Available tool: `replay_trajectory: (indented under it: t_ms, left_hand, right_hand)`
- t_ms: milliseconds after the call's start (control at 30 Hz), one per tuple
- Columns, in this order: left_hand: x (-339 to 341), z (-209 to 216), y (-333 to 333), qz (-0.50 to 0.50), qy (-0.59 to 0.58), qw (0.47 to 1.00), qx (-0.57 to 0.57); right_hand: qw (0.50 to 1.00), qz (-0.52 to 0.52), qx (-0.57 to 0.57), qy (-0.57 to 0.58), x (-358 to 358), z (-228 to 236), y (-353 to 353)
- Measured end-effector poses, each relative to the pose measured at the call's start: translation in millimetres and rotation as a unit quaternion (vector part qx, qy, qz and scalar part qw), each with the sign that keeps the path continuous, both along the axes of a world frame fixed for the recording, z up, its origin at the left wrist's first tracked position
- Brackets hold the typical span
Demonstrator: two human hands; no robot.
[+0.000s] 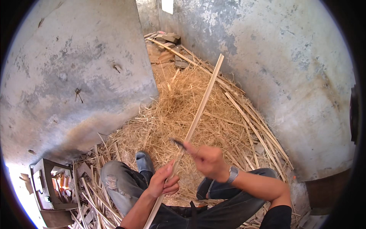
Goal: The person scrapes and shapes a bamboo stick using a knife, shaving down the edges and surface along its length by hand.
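A long, pale, narrow wooden strip [206, 92] slants across the view, its top end toward one o'clock and its lower end between six and seven. The left hand [164, 181] is closed around its lower part; the right hand [207, 158] is curled tight on a small dark-bladed tool [177, 144], its blade at the strip.

Loose straw-coloured shavings [179, 95] carpet most of the floor [155, 56]. Mottled grey plaster walls rise on both sides: the left wall [76, 72] from nine to eleven o'clock, the right wall [282, 76] from twelve to four, with long pale strips [259, 124] lying along its foot. Brick-like blocks [169, 38] sit at twelve; a dark box-shaped frame [42, 191] stands at eight.
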State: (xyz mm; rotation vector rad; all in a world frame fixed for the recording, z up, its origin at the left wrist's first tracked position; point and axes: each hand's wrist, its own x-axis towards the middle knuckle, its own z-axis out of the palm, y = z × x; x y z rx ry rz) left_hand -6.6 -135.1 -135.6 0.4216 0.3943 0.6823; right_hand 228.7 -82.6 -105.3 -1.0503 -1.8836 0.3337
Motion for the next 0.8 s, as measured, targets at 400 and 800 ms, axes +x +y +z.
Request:
replay_trajectory:
  t_ms: [400, 800]
  left_hand:
    - [-9.2, -6.5, -3.6, 0.004, -0.071, 0.997, -0.019]
    - [2.4, -4.8, -8.9, 0.054, 0.128, 0.984, 0.108]
  right_hand:
    - [0.981, 0.056, -0.158, 0.1, -15.3, -13.8, -26.0]
    - [0.97, 0.03, -0.189, 0.151, 5.7, 10.7, -5.3]
